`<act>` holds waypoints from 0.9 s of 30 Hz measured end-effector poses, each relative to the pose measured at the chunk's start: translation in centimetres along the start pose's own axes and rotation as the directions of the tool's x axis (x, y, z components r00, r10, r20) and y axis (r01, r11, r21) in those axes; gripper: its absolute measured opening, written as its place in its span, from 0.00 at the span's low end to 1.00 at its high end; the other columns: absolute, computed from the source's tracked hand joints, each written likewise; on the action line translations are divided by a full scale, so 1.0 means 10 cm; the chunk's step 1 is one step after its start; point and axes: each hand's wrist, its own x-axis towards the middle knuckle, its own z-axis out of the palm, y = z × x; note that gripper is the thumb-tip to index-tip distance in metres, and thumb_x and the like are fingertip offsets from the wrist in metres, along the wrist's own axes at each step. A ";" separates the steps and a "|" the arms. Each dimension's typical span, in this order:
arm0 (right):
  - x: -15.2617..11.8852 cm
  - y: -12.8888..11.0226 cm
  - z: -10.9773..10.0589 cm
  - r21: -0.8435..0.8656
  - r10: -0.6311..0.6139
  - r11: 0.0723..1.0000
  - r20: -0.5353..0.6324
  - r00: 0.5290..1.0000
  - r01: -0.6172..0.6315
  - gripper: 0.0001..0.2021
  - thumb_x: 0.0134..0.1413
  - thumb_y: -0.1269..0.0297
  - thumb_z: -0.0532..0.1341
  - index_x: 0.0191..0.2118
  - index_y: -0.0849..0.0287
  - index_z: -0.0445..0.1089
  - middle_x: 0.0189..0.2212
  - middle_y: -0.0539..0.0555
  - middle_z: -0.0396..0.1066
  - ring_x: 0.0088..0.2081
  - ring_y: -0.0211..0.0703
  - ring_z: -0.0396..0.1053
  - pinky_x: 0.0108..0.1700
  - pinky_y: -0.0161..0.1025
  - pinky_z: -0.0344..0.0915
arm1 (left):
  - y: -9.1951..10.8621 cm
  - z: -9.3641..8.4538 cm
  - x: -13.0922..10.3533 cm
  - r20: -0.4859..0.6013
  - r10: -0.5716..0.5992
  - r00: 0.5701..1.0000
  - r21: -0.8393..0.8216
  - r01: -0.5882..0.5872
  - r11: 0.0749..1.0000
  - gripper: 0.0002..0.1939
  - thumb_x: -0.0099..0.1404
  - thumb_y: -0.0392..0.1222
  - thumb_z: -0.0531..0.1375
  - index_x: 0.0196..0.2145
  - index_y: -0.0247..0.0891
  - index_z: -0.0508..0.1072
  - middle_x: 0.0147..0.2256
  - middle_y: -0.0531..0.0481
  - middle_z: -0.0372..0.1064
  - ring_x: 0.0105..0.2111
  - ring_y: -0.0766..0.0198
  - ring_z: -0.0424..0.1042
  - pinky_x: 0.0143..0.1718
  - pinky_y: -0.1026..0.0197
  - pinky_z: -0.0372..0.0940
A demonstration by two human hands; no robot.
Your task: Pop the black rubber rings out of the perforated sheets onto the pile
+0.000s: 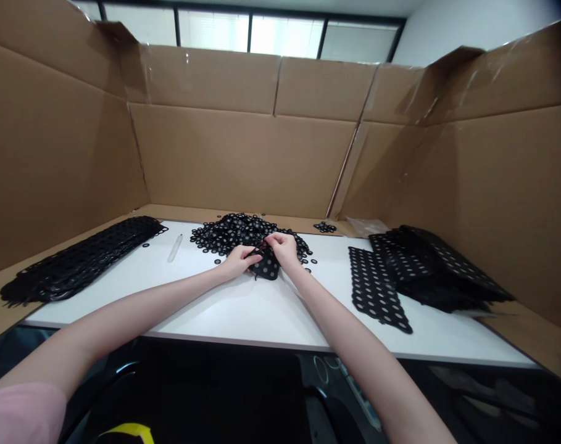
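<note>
The left hand (237,260) and right hand (282,248), both narrowed to a pinch, hold a small black perforated sheet (266,269) between them, presumably to steady its limp edge. The heap of rings (236,227) lies just beyond the hands, probably for easy reach; a long black stack (88,262) left of the left hand and a sheet pile (423,262) right of the right hand seem kept aside for elbow room. The fingers hide the sheet's upper edge; whether the right hand also pinches a ring cannot be told.
</note>
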 end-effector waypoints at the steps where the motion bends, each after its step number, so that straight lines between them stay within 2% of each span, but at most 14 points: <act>1: 0.00 0.00 0.01 0.001 0.000 1.000 -0.008 1.000 0.000 0.11 0.43 0.59 0.56 0.21 0.59 0.70 0.22 0.52 0.73 0.27 0.43 0.70 0.31 0.36 0.64 | 0.00 0.00 0.00 -0.004 0.002 1.000 0.003 -0.002 1.000 0.16 0.54 0.51 0.60 0.25 0.33 0.65 0.21 0.54 0.63 0.20 0.69 0.65 0.21 0.68 0.60; 5: 0.01 0.00 0.00 -0.015 0.000 1.000 -0.050 0.999 -0.001 0.11 0.44 0.58 0.56 0.21 0.59 0.70 0.22 0.52 0.74 0.28 0.43 0.71 0.33 0.36 0.65 | -0.03 0.00 0.00 -0.015 -0.006 1.000 -0.024 0.006 1.000 0.15 0.53 0.49 0.61 0.25 0.33 0.66 0.20 0.55 0.64 0.20 0.68 0.65 0.21 0.67 0.59; 11: 0.05 0.16 -0.33 -0.101 0.039 0.993 -0.224 0.974 -0.063 0.17 0.53 0.57 0.48 0.28 0.60 0.70 0.26 0.56 0.75 0.32 0.47 0.72 0.39 0.41 0.64 | -0.03 0.00 -0.03 -0.011 -0.022 1.000 -0.064 0.021 0.998 0.15 0.50 0.47 0.64 0.24 0.30 0.70 0.22 0.52 0.68 0.22 0.68 0.67 0.24 0.67 0.61; 13: 0.05 0.20 -0.37 -0.162 0.012 0.986 -0.188 0.982 -0.043 0.15 0.53 0.58 0.50 0.31 0.60 0.71 0.28 0.56 0.75 0.34 0.47 0.71 0.40 0.42 0.63 | -0.02 0.00 -0.04 0.003 -0.016 1.000 -0.099 0.017 0.995 0.15 0.50 0.48 0.64 0.27 0.30 0.71 0.24 0.50 0.69 0.24 0.67 0.68 0.26 0.66 0.63; 16: 0.03 0.22 -0.30 -0.261 -0.043 0.965 -0.071 0.997 0.023 0.09 0.50 0.63 0.56 0.32 0.57 0.73 0.33 0.54 0.75 0.39 0.48 0.68 0.45 0.44 0.59 | 0.00 -0.02 -0.03 0.047 -0.036 0.998 -0.131 0.042 0.990 0.19 0.48 0.46 0.66 0.34 0.29 0.72 0.26 0.49 0.70 0.23 0.67 0.69 0.25 0.66 0.64; 19: 0.00 0.23 -0.20 -0.403 -0.111 0.906 0.072 0.991 0.131 0.08 0.49 0.66 0.58 0.34 0.54 0.75 0.39 0.55 0.73 0.46 0.50 0.62 0.48 0.49 0.53 | 0.03 -0.04 -0.03 0.128 -0.087 0.988 -0.055 0.095 0.994 0.22 0.46 0.45 0.67 0.38 0.30 0.72 0.22 0.51 0.69 0.18 0.69 0.67 0.20 0.66 0.64; 22: -0.02 0.24 -0.18 -0.526 -0.143 0.823 0.177 0.974 0.217 0.10 0.53 0.65 0.56 0.38 0.52 0.75 0.42 0.56 0.70 0.47 0.51 0.59 0.47 0.52 0.51 | 0.07 -0.03 -0.05 0.177 -0.100 0.979 0.046 0.093 0.995 0.19 0.46 0.46 0.67 0.34 0.30 0.72 0.20 0.53 0.67 0.16 0.71 0.63 0.16 0.68 0.60; 25: -0.03 0.19 -0.22 -0.532 -0.165 0.819 0.140 0.976 0.215 0.13 0.54 0.64 0.55 0.44 0.52 0.72 0.44 0.57 0.69 0.47 0.52 0.59 0.46 0.52 0.52 | 0.09 -0.02 -0.06 0.170 -0.087 0.982 0.054 0.079 0.995 0.17 0.46 0.47 0.67 0.27 0.30 0.72 0.19 0.54 0.64 0.15 0.74 0.59 0.14 0.70 0.56; 27: -0.04 0.10 -0.27 -0.498 -0.215 0.833 0.110 0.970 0.241 0.14 0.55 0.63 0.54 0.46 0.53 0.71 0.43 0.57 0.69 0.46 0.51 0.60 0.46 0.50 0.54 | 0.08 -0.01 -0.05 0.119 -0.095 0.988 0.014 0.094 0.995 0.17 0.47 0.48 0.67 0.26 0.30 0.71 0.18 0.55 0.62 0.14 0.74 0.57 0.12 0.70 0.54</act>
